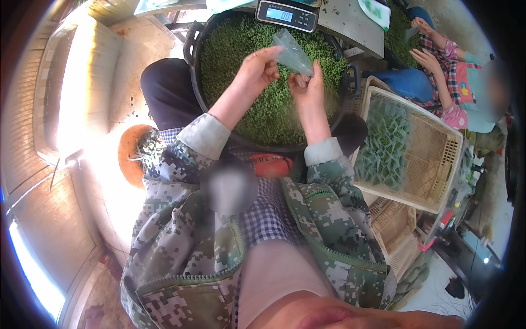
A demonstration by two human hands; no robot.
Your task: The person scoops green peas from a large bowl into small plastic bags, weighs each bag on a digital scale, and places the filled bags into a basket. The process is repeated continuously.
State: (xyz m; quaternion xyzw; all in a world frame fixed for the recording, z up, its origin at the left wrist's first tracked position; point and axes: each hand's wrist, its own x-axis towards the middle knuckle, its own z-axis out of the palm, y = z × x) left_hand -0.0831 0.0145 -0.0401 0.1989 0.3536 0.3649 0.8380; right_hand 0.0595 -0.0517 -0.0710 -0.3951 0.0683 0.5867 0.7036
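A clear plastic bag (293,53) is stretched between my two hands, above a wide black tub (196,82) full of small green leafy sprigs (235,49). My left hand (259,67) pinches the bag's left side between thumb and fingers. At its lower right end, my right hand (308,86) grips the bag with the fingers curled in. No greens can be made out inside the bag. Just beyond the tub's far rim sits a digital scale (286,15) with a lit display and nothing visible on it.
To my right stands a beige plastic crate (433,159) with rows of filled clear bags (383,142); more crates (392,225) are below it. A co-worker (438,66) handles greens at the upper right. An orange bowl (131,159) of scraps lies to my left. A metal table (350,24) borders the tub.
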